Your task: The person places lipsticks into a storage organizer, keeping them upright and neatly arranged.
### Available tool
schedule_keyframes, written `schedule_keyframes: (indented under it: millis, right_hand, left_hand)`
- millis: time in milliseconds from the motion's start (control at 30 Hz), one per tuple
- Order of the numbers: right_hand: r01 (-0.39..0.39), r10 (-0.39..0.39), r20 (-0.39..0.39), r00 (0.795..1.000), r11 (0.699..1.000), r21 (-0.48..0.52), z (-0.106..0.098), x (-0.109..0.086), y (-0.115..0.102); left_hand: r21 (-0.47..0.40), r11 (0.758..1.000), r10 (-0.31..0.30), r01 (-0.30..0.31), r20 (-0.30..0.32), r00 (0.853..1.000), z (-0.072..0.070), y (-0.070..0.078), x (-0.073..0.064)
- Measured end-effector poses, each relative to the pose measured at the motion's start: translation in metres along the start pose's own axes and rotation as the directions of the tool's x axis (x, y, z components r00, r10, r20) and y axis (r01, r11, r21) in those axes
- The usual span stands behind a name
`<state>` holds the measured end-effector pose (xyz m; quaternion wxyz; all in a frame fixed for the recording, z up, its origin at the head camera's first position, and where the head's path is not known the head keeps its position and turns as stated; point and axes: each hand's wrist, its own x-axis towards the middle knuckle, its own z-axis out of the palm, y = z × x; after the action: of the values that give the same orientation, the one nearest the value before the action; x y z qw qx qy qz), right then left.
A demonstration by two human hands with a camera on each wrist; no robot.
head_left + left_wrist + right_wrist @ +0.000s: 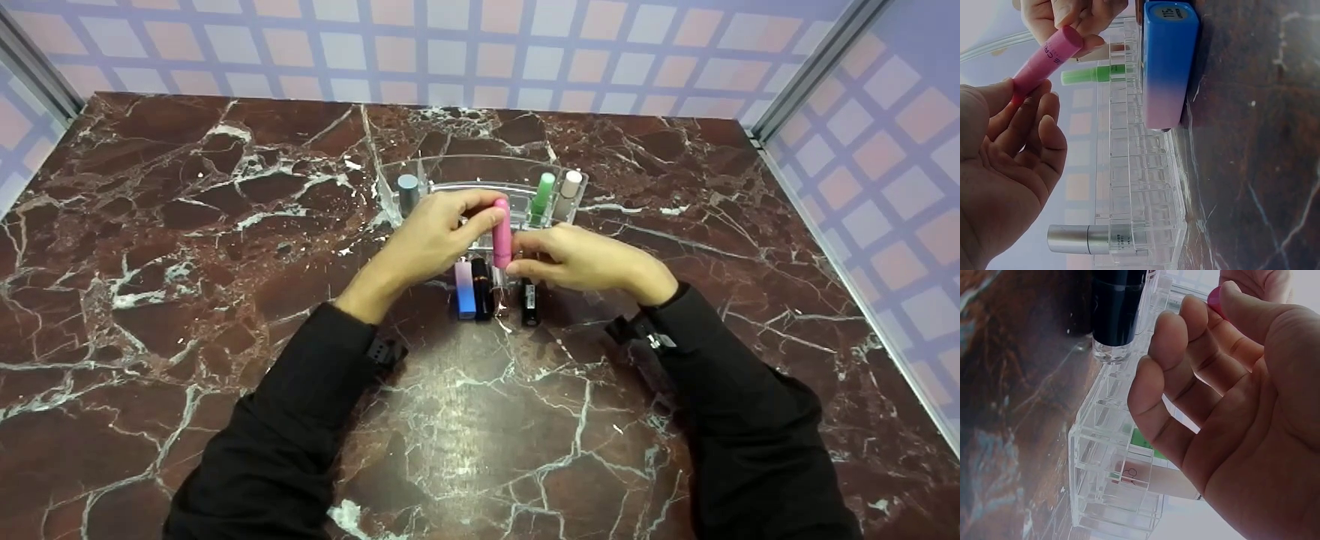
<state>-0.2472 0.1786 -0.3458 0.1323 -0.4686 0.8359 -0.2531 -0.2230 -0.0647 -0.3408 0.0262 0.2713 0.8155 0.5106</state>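
Observation:
Above the front of a clear plastic organizer [1120, 185], a pink lipstick tube [502, 238] with dark lettering is held upright between both hands. My left hand [439, 225] pinches its upper end between thumb and fingertips. At the lower end, my right hand [589, 259] grips it with thumb and forefinger. The other fingers of the right hand are bent loosely in the right wrist view, where only the pink tip shows. Just below the hands, a pink-and-blue lipstick [466, 291] and a black one [482, 291] stand side by side on the table.
In the organizer stand a grey tube [408, 193] at left, and a green tube [541, 201] and a white-capped tube [571, 186] at right. Another black tube [530, 304] stands in front. Patterned panels [450, 52] border the marbled table [225, 300].

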Motion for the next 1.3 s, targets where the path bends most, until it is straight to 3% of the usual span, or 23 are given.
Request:
schedule_keyframes:
  millis: [367, 600, 833, 1300]
  right_hand:
    - [-0.001, 0.001, 0.000, 1.000, 1.000, -0.009, 0.0000, 0.0001, 0.0001]
    - [-0.006, 0.006, 0.002, 1.000, 1.000, -0.016, 0.0006, 0.0001, -0.0003]
    - [0.027, -0.027, -0.007, 1.000, 0.999, -0.021, -0.0018, -0.0004, 0.0013]
    - [-0.056, 0.047, -0.057, 0.997, 0.985, -0.165, -0.0076, -0.0044, 0.0050]
  left_hand:
    - [0.022, 0.999, 0.026, -0.026, -0.014, 1.000, -0.0002, -0.0003, 0.0009]
    - [0.024, 1.000, 0.012, -0.011, -0.005, 1.000, 0.0005, -0.0007, 0.0005]
    - [0.024, 1.000, 0.017, -0.017, 0.001, 1.000, 0.0004, -0.0006, 0.0009]
    - [0.037, 0.996, 0.082, -0.080, -0.069, 0.994, -0.0028, -0.0002, 0.0014]
